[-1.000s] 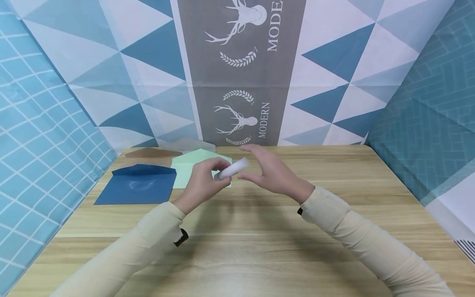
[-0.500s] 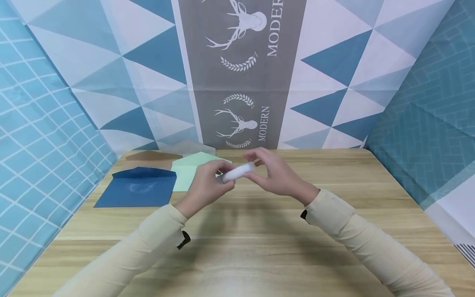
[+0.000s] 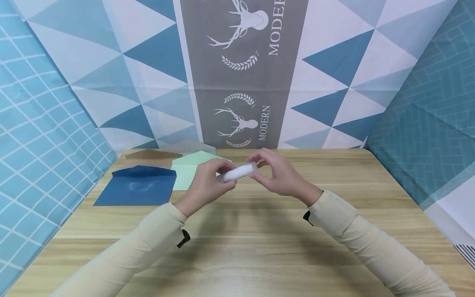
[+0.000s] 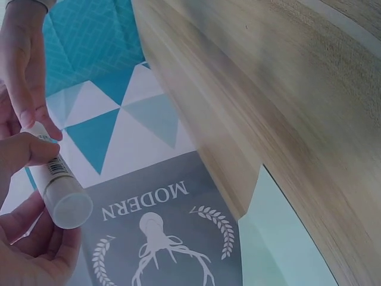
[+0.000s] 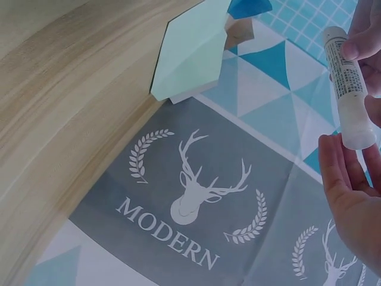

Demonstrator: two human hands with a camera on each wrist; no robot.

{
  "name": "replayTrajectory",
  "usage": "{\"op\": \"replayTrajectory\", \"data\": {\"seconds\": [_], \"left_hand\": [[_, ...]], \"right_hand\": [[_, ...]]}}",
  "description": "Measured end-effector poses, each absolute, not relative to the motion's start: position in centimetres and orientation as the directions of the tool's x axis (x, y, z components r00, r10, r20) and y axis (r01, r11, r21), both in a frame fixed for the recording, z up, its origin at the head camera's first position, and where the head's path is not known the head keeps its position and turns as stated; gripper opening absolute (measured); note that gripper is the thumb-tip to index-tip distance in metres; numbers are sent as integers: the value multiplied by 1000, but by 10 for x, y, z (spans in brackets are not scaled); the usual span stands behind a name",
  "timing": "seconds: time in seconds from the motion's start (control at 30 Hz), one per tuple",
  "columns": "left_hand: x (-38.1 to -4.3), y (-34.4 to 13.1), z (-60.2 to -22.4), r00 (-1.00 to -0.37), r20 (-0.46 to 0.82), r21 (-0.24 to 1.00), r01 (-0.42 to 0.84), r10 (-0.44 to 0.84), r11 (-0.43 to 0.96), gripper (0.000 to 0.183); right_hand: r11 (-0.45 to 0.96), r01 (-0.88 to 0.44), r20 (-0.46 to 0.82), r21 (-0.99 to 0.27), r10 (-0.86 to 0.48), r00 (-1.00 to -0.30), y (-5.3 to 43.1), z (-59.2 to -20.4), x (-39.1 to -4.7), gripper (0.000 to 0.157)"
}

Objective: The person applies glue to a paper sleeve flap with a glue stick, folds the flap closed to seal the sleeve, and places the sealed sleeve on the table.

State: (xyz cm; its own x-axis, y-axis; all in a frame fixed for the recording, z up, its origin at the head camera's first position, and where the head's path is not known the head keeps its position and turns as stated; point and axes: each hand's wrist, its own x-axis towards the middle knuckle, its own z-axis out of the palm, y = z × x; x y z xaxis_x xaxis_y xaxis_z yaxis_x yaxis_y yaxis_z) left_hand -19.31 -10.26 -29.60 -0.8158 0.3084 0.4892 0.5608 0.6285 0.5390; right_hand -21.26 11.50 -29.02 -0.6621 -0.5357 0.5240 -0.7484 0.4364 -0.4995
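A white glue stick (image 3: pixel 240 172) with printed text and a barcode is held up over the table, tilted with its right end higher. My left hand (image 3: pixel 208 181) grips its left part, thumb across the label in the left wrist view. At the other end is my right hand (image 3: pixel 280 175), its thumb and fingers around the pale tip, seen close in the right wrist view, where the glue stick (image 5: pixel 348 89) shows its whitish end. Behind the left hand lies a mint green envelope (image 3: pixel 182 175), partly hidden. A dark blue envelope (image 3: pixel 135 192), flap up, lies left of it.
A brown envelope (image 3: pixel 148 154) and a pale grey one (image 3: pixel 189 146) lie along the table's back edge. The wood-grain table (image 3: pixel 237 264) meets a patterned cloth (image 3: pixel 245 74) behind, with blue cloth sides at left and right.
My right hand closed in on the glue stick's free end, then eased slightly right. The stick shifted a little right with my left hand holding on. The envelopes stayed put.
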Motion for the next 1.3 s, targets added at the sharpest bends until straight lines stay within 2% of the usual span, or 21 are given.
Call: {"op": "replayTrajectory", "data": {"seconds": [0.3,0.6,0.93,1.3], "left_hand": [[-193,-104,-296,-809,482,558,579,335,595,26],[-194,-108,-299,-832,446,618,553,331,559,27],[-194,-107,-305,-916,258,801,381,308,462,29],[-194,-106,-306,-939,180,874,289,293,390,30]], "right_hand": [[390,-727,522,-565,-513,-681,117,-293,-213,27],[339,-700,517,-628,-491,-702,120,-298,-213,27],[231,-593,445,-771,-470,-762,127,-307,-209,28],[179,-499,375,-848,-463,-803,134,-306,-204,30]]}}
